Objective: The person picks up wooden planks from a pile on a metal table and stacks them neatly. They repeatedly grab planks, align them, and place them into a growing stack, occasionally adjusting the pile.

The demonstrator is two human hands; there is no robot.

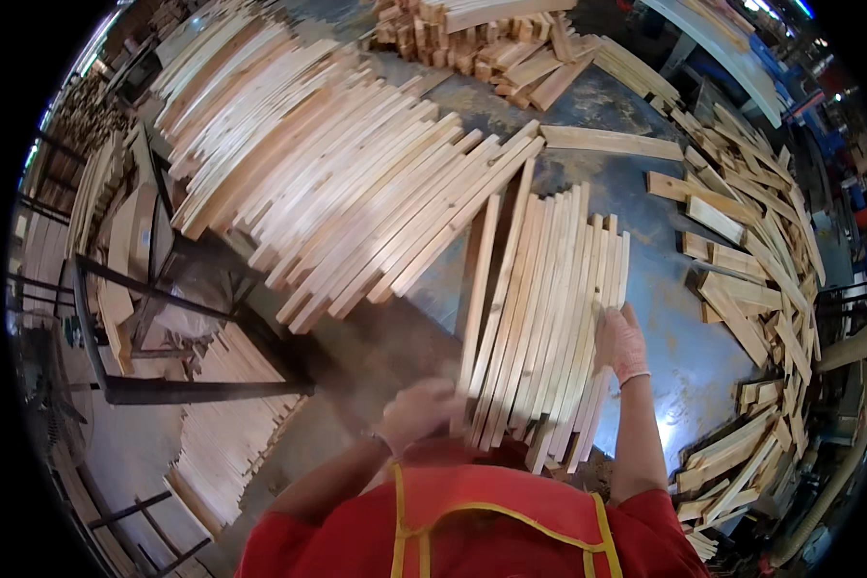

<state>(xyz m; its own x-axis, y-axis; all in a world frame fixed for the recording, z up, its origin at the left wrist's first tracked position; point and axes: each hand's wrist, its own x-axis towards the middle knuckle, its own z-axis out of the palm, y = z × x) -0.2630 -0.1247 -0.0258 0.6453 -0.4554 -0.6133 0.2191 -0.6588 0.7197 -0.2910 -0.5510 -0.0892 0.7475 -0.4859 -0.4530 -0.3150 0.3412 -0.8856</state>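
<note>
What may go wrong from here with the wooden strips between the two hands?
The wooden strips between the left hand and the right hand have uneven ends, so one might slip out. The leftmost strips stand slightly apart and could slide away. The larger row seems to overhang the table; a bump might tip pieces off.

To your right, a jumbled heap of boards (pixel 737 258) covers the side of the metal table (pixel 665 289), whose blue-grey top shows brownish patches. Ahead of you, a stack of wood blocks (pixel 433 39) stands near the far side, and a single board (pixel 610 142) lies nearer you. On your left stands a black metal frame (pixel 202 391), with a layer of pale slats (pixel 226 424) beside it. At your far right, a tan hose (pixel 862 424) curves downward.
</note>
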